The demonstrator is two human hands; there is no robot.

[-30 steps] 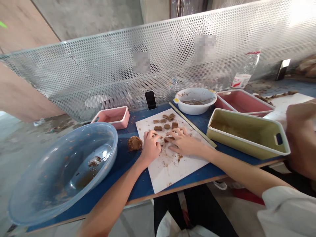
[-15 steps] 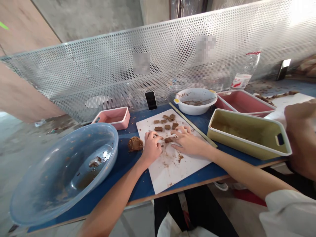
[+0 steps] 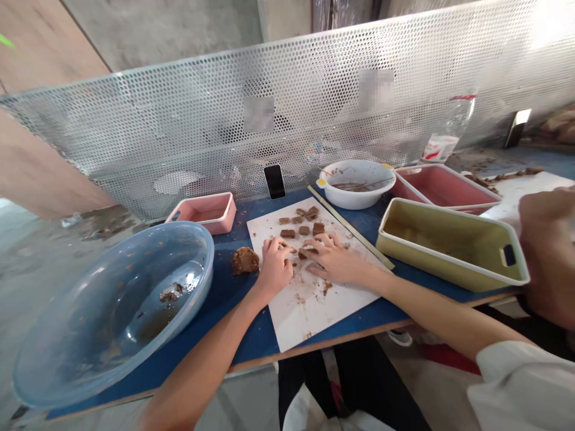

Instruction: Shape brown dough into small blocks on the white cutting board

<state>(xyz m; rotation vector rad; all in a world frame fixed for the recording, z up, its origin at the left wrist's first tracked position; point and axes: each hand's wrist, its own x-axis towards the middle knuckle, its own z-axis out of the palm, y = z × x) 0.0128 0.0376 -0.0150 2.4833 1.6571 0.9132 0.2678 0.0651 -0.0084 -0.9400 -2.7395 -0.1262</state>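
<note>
While we work over the white board (image 3: 291,326) on the blue table (image 3: 249,338), our left hand (image 3: 275,266) is low at its left side, fingers bent and near a small brown bit; we cannot tell whether they are clamped on it. Our right hand (image 3: 335,260) is over the middle of the board, its fingers spread apart; their tips are at a dark clay piece (image 3: 303,254), though we cannot tell how firmly they touch it.

We have the other clay pieces (image 3: 304,230) in a loose group on the board just beyond our hands; crumbs dot the board nearer us; a clay lump (image 3: 245,261) sits on the table, just left of the board. Farther left we see the big blue tub (image 3: 90,287), with murky water in it, and a small pink box (image 3: 221,224); a phone (image 3: 274,182) leans by the mesh panel (image 3: 193,108); a thin strip (image 3: 354,230) lies along the board's right side; beyond it are the white bowl (image 3: 359,199), the green box (image 3: 440,261) and a larger pink box (image 3: 449,184); another person's arm (image 3: 548,257) shows at far right.
</note>
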